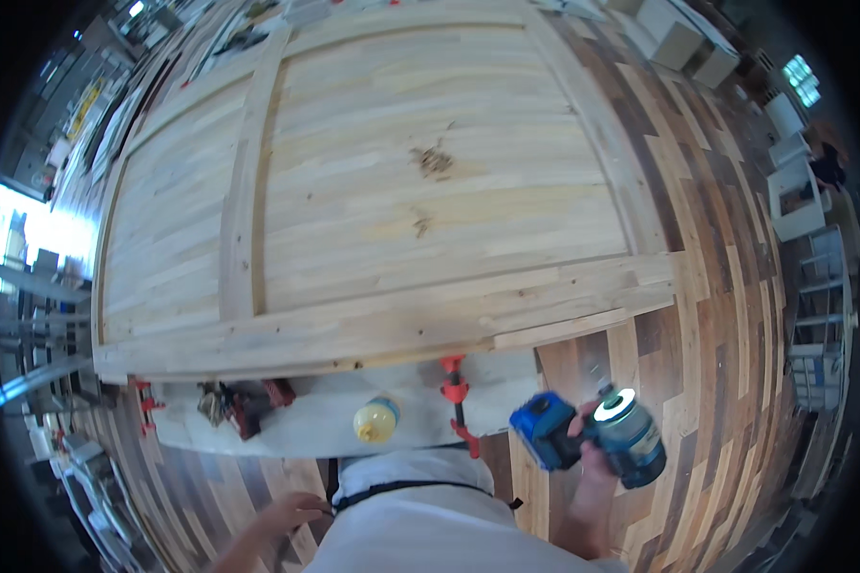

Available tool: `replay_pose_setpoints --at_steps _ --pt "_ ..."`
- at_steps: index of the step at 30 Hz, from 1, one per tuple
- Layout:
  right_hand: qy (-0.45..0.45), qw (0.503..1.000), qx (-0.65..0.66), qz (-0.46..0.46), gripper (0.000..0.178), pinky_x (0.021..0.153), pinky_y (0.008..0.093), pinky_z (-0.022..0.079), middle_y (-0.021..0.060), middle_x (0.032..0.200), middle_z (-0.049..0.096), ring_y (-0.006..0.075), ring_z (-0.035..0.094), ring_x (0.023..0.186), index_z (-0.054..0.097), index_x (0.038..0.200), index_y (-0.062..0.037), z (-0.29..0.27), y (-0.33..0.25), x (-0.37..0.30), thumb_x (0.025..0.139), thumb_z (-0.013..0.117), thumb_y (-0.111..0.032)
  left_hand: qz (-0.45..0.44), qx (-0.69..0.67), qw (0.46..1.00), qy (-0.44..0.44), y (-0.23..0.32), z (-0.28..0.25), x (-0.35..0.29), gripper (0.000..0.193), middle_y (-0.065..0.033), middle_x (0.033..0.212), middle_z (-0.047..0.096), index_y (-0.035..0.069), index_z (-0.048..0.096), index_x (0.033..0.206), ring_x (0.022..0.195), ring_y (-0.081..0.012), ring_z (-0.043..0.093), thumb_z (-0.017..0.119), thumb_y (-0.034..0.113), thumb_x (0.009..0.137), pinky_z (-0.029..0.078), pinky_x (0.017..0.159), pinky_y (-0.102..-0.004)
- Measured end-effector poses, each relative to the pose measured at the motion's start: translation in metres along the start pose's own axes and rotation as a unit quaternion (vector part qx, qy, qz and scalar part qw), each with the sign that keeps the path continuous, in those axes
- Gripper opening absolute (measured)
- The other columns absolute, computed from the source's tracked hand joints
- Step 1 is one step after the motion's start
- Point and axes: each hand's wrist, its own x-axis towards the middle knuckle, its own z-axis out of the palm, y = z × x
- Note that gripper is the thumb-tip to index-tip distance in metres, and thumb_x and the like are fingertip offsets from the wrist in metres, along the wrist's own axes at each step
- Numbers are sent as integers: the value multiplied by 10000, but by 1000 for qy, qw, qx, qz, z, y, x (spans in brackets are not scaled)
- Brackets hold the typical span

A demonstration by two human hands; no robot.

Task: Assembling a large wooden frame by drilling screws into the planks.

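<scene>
My right hand (594, 468) grips a blue cordless driver (631, 441) at the lower right, held off the workpiece over the floor. A bright ring of light glows at its nose, and a blue battery (545, 432) is at its left end. Beside my waist, my left hand (294, 513) hangs with fingers extended and no visible object in it. Ahead lies a large framed wooden panel (344, 191) with raised boards. On its surface sits a small pile of screw-like pieces (433, 159), with a smaller cluster (420, 224) nearer me.
Under the panel's near edge, a pale work surface (325, 420) holds a yellowish bottle (376, 421) and a dark red tool (246, 409). Red clamps (457, 390) grip the near edge. Plank flooring (717, 286) surrounds it; white cabinets (795, 205) stand far right.
</scene>
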Motion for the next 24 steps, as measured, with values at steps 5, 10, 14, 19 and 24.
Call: replay_pose_setpoints --at_steps 5,10,14,19,24 --pt "-67 977 -52 -195 659 693 335 469 161 1154 496 203 570 830 302 1320 -39 67 12 74 752 630 -103 71 -336 914 214 -41 120 -14 573 -73 1301 439 31 335 1352 1167 -184 438 576 61 833 294 1021 -300" --pt "-157 970 -53 -177 598 711 337 464 205 1186 493 218 570 772 344 1282 -2 109 41 138 734 573 -66 113 -583 773 221 -104 148 26 353 -80 1228 523 4 513 1223 1165 -184 465 530 140 898 354 991 -311" --pt "-192 964 -63 -176 552 707 328 465 212 1174 499 207 566 767 362 1251 29 148 63 162 743 561 -57 125 -617 732 261 -99 150 37 271 -98 1175 552 1 565 1158 1110 -163 497 497 88 910 378 953 -297" --pt "-197 961 -103 -167 445 699 322 463 200 1174 509 190 559 774 434 1195 39 148 56 160 770 543 -36 170 -467 766 407 -89 186 18 147 -78 983 598 -22 595 984 1016 -152 539 536 70 886 407 907 -263" --pt "-178 962 -108 -175 424 709 322 460 189 1179 513 187 556 768 442 1191 35 165 72 168 779 535 -10 73 -488 791 361 -97 168 25 125 -53 862 608 -15 603 922 829 -136 575 536 84 885 466 776 -269"
